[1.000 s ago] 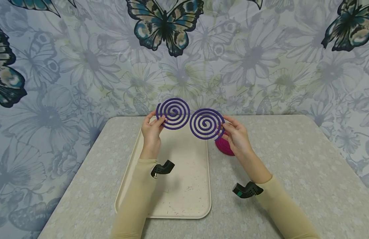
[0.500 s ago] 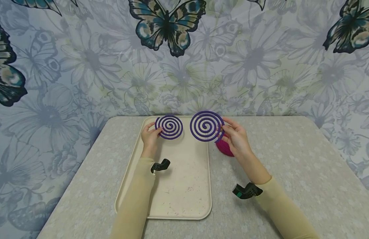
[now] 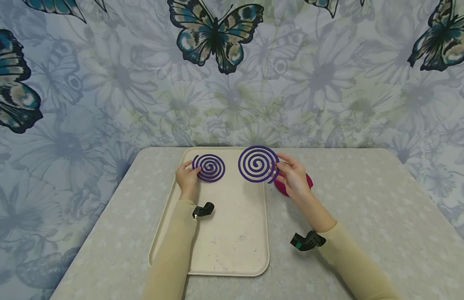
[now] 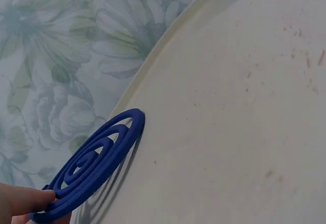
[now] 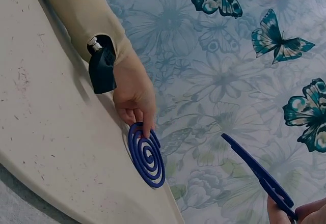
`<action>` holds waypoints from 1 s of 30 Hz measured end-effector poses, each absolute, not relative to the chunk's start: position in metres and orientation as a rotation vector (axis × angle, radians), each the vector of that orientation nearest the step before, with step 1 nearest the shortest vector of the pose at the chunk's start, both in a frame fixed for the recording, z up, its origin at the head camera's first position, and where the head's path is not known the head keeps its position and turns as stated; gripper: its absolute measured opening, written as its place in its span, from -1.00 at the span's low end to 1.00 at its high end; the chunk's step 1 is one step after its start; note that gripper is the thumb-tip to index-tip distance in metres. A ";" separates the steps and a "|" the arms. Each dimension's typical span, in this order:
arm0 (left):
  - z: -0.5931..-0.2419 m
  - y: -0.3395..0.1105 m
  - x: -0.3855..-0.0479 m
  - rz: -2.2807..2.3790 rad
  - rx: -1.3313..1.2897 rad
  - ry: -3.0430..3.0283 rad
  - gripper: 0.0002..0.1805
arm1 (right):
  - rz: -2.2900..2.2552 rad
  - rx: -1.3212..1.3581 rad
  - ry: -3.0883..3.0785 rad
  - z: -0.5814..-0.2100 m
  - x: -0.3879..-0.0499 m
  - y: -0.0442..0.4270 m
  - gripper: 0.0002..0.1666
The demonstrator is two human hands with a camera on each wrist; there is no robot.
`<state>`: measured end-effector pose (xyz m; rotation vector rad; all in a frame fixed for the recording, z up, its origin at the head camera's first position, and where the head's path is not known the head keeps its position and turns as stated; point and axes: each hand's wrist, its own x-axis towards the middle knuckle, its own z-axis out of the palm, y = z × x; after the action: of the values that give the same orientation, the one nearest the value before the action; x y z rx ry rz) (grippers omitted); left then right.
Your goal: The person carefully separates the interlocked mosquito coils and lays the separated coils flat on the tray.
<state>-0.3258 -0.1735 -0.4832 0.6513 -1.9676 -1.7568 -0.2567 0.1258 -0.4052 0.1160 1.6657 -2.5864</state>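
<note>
Between thumb and fingers, my left hand [image 3: 186, 181] pinches a purple spiral coil [image 3: 210, 168] by its left edge. That coil is tilted low over the far left part of the cream tray [image 3: 232, 233]; in the left wrist view the coil [image 4: 97, 168] looks blue and its shadow falls close by on the tray. My right hand [image 3: 295, 177] pinches a second purple spiral coil [image 3: 257, 164] at its right edge. This one is held up facing the head camera, above the tray's far right corner. The right wrist view shows it [image 5: 260, 173] nearly edge-on.
A magenta round item [image 3: 308, 181] lies on the table right of the tray, partly hidden behind my right hand. Small dark and reddish crumbs [image 3: 239, 238] dot the tray. A butterfly-and-flower patterned backdrop [image 3: 232, 104] rises behind the table's far edge [image 3: 348, 148].
My left hand has lowered its coil toward the tray and slightly left, tilting it flatter. The right-hand coil has dropped a little in the view, and more of the magenta item shows.
</note>
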 end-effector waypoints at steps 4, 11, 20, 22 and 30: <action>-0.484 -0.172 -0.323 -1.714 0.659 -1.990 -0.56 | -2.552 0.113 1.696 -0.416 -0.262 0.119 -0.46; -0.483 -0.170 -0.322 -1.707 0.656 -1.924 -0.45 | -2.538 0.141 1.681 -0.432 -0.280 0.103 -0.47; -0.479 -0.169 -0.324 -1.721 0.687 -1.812 -0.54 | -2.534 0.234 1.673 -0.449 -0.310 0.084 -0.46; -0.478 -0.169 -0.325 -1.717 0.706 -1.806 -0.57 | -2.521 0.257 1.688 -0.451 -0.314 0.082 -0.47; -0.479 -0.169 -0.327 -1.811 0.710 -1.744 -0.65 | -2.417 0.260 1.814 -0.447 -0.312 0.078 -0.47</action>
<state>-0.3269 -0.1691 -0.4785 0.7097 -1.7436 -1.8114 -0.3122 0.0776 -0.4473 0.2597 1.8137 -2.4169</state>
